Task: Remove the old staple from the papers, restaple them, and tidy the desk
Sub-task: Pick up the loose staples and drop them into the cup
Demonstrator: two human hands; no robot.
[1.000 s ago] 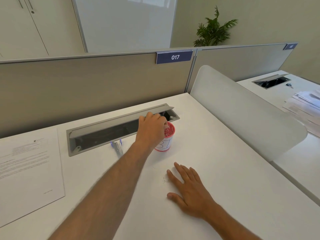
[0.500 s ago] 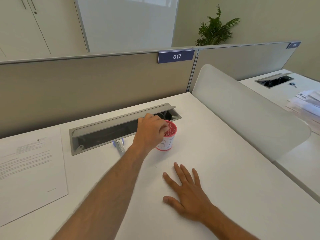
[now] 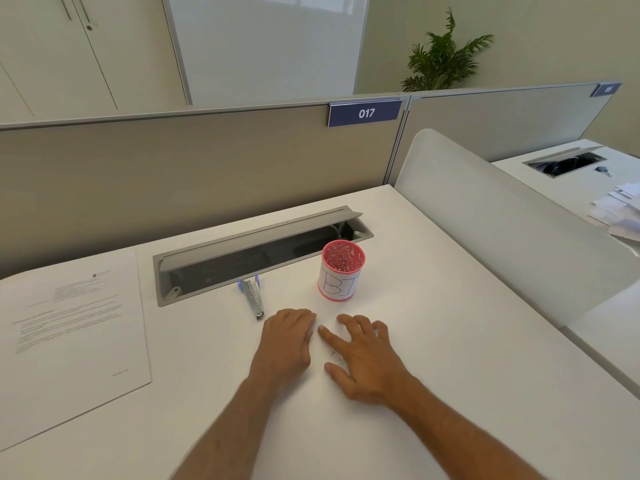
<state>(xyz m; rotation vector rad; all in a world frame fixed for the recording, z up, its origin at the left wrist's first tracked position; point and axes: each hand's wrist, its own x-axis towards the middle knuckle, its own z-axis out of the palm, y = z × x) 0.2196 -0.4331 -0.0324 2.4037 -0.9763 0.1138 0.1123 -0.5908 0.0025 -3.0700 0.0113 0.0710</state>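
Both your hands lie flat and empty on the desk [image 3: 450, 341], left hand [image 3: 285, 344] and right hand [image 3: 367, 358] nearly touching. Stapler [image 3: 252, 297] sits just beyond-left of your left fingertips, long axis pointing at the cable tray [image 3: 263, 252]; left is nearer. Papers [image 3: 69, 337] sit by the left edge, red cup [image 3: 342, 270] ahead.

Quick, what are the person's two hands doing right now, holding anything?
Left hand: open, palm down on the white desk, holding nothing.
Right hand: open, fingers spread flat on the desk, holding nothing.
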